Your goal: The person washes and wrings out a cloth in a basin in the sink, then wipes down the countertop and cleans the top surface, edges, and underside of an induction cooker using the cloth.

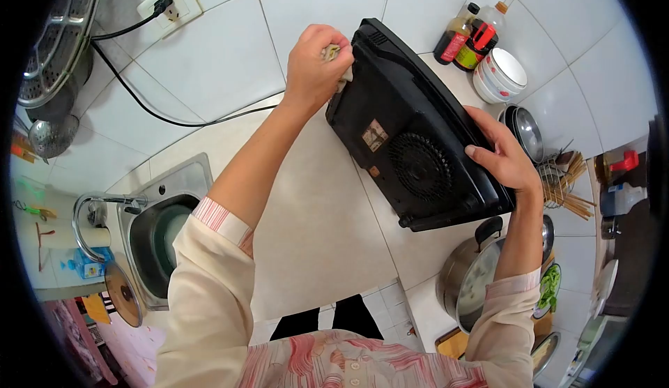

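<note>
A black induction cooker [418, 119] is tipped up over the counter, its underside with a round fan grille and a small label facing me. My right hand [503, 152] grips its right-hand edge, thumb on the underside and fingers behind. At the upper left edge of the cooker, my left hand [317, 64] is closed around a crumpled cloth [345, 74] that touches the casing. Part of the cloth is hidden inside the fist. A black power cord [174, 122] runs from behind the cooker toward the wall socket [170, 8].
To the left is a metal sink [164, 227] with a faucet [87, 214]. Sauce bottles [456, 34] and stacked bowls [498, 78] stand by the wall. A steel pot [456, 276] sits under my right forearm, near a wire holder of chopsticks [568, 182] and a plate of greens [549, 287].
</note>
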### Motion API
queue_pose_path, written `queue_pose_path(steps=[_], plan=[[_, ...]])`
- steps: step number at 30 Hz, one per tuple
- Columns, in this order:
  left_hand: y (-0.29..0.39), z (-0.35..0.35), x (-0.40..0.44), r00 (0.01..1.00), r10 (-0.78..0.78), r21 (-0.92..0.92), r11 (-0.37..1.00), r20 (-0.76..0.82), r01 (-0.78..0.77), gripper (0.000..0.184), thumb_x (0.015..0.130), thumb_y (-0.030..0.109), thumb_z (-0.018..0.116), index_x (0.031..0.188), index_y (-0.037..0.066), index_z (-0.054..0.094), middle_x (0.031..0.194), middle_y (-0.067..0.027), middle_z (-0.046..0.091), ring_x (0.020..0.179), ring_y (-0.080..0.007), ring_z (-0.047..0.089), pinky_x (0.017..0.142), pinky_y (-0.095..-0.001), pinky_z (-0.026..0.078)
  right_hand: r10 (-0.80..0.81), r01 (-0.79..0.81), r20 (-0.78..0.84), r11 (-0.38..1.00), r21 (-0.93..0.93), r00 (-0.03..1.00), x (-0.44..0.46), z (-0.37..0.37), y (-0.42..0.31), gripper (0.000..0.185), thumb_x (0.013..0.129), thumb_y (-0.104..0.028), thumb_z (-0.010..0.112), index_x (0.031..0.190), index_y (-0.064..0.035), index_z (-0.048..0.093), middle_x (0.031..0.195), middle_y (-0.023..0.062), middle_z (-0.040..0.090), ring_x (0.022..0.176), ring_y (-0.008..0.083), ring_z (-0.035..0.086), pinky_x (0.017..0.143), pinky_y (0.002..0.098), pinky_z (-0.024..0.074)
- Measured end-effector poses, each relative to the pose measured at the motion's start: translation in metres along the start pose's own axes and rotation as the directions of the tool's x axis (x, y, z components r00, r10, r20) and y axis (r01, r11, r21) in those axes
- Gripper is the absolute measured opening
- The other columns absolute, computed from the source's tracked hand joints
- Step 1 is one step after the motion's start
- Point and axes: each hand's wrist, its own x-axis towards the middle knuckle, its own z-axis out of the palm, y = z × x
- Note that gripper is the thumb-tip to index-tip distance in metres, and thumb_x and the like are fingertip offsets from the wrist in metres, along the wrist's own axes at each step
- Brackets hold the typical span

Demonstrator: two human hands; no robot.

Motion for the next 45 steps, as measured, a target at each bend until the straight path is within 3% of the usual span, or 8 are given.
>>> queue_pose_path(steps=[6, 14, 17, 18, 21, 28, 38, 45], plan=[[0.012, -0.047, -0.039, 0.899, -0.380, -0.464, 0.771, 0.216, 0.437, 0.013, 0.089, 0.013, 0.059, 0.092, 0.003, 0.067, 0.107, -0.0035, 0.062, 0.095, -0.0120, 0.056, 0.085, -0.0266, 0.045, 0.027, -0.026, -0.029, 1.000, 0.014, 0.999, -0.003, 0.003, 0.004, 0.063, 0.079, 0.004, 0.057, 0.138, 0.0031, 0.034, 0.135, 0.0133, 0.045, 0.125, 0.0187, 0.041, 0.107, 0.0300, 0.0279], [0.023, -0.110, -0.087, 0.840, -0.429, -0.639, 0.553, 0.332, 0.535, 0.014, 0.088, 0.009, 0.056, 0.093, 0.001, 0.067, 0.108, -0.0058, 0.061, 0.098, -0.0123, 0.054, 0.088, -0.0270, 0.043, 0.042, -0.042, -0.053, 0.999, 0.001, 0.998, -0.005, 0.012, -0.003, 0.064, 0.078, 0.007, 0.055, 0.139, 0.0029, 0.035, 0.136, 0.0123, 0.044, 0.128, 0.0199, 0.039, 0.109, 0.0305, 0.0242], [0.019, -0.162, -0.117, 0.725, -0.494, 0.104, 0.853, 0.480, 0.512, 0.013, 0.085, 0.016, 0.063, 0.082, 0.004, 0.062, 0.095, -0.0058, 0.059, 0.087, -0.0180, 0.056, 0.076, -0.0298, 0.046, 0.006, -0.008, -0.048, 0.999, -0.042, 0.999, -0.003, 0.013, -0.005, 0.065, 0.077, 0.007, 0.056, 0.139, 0.0027, 0.034, 0.137, 0.0127, 0.043, 0.129, 0.0201, 0.038, 0.109, 0.0304, 0.0232], [0.016, -0.180, -0.129, 0.642, -0.535, 0.509, 0.823, 0.549, 0.251, 0.016, 0.083, 0.019, 0.065, 0.079, 0.004, 0.060, 0.091, -0.0067, 0.058, 0.083, -0.0216, 0.057, 0.072, -0.0324, 0.047, 0.047, -0.049, -0.064, 0.999, -0.021, 0.997, -0.005, 0.012, -0.004, 0.065, 0.078, 0.007, 0.056, 0.139, 0.0025, 0.034, 0.137, 0.0125, 0.043, 0.129, 0.0200, 0.038, 0.109, 0.0304, 0.0232], [-0.015, -0.227, -0.180, 0.579, -0.667, 0.756, 0.642, 0.469, 0.127, 0.022, 0.081, 0.026, 0.067, 0.082, 0.006, 0.058, 0.095, -0.0108, 0.057, 0.092, -0.0317, 0.058, 0.072, -0.0425, 0.049, 0.024, -0.030, -0.077, 0.996, -0.079, 0.997, -0.005, 0.009, 0.003, 0.065, 0.078, 0.008, 0.056, 0.139, 0.0029, 0.034, 0.137, 0.0124, 0.043, 0.128, 0.0192, 0.039, 0.108, 0.0303, 0.0246], [-0.020, -0.174, -0.115, 0.749, -0.614, 0.035, 0.778, 0.247, 0.627, 0.023, 0.085, 0.022, 0.063, 0.097, 0.002, 0.060, 0.093, -0.0057, 0.061, 0.080, -0.0127, 0.056, 0.068, -0.0280, 0.046, 0.092, -0.092, -0.083, 0.996, 0.005, 0.992, -0.005, 0.019, -0.012, 0.065, 0.078, 0.007, 0.055, 0.139, 0.0051, 0.033, 0.137, 0.0135, 0.043, 0.128, 0.0202, 0.039, 0.108, 0.0306, 0.0246], [-0.031, -0.048, -0.018, 0.954, -0.283, -0.674, 0.687, 0.099, 0.274, 0.059, 0.081, 0.010, 0.064, 0.134, 0.003, 0.038, 0.115, -0.0119, 0.055, 0.101, -0.0193, 0.057, 0.087, -0.0315, 0.048, 0.064, -0.071, -0.093, 0.995, -0.067, 0.994, -0.010, 0.029, -0.018, 0.064, 0.079, 0.009, 0.053, 0.139, 0.0057, 0.031, 0.138, 0.0157, 0.042, 0.129, 0.0216, 0.039, 0.108, 0.0325, 0.0259], [-0.011, -0.006, -0.003, 0.957, -0.290, -0.562, 0.790, 0.009, 0.245, 0.053, 0.080, 0.006, 0.061, 0.129, 0.002, 0.041, 0.119, -0.0115, 0.054, 0.106, -0.0176, 0.055, 0.092, -0.0312, 0.046, 0.056, -0.070, -0.114, 0.989, -0.129, 0.992, -0.011, 0.032, -0.022, 0.063, 0.079, 0.006, 0.056, 0.139, 0.0057, 0.033, 0.137, 0.0151, 0.043, 0.128, 0.0210, 0.040, 0.108, 0.0320, 0.0257]])
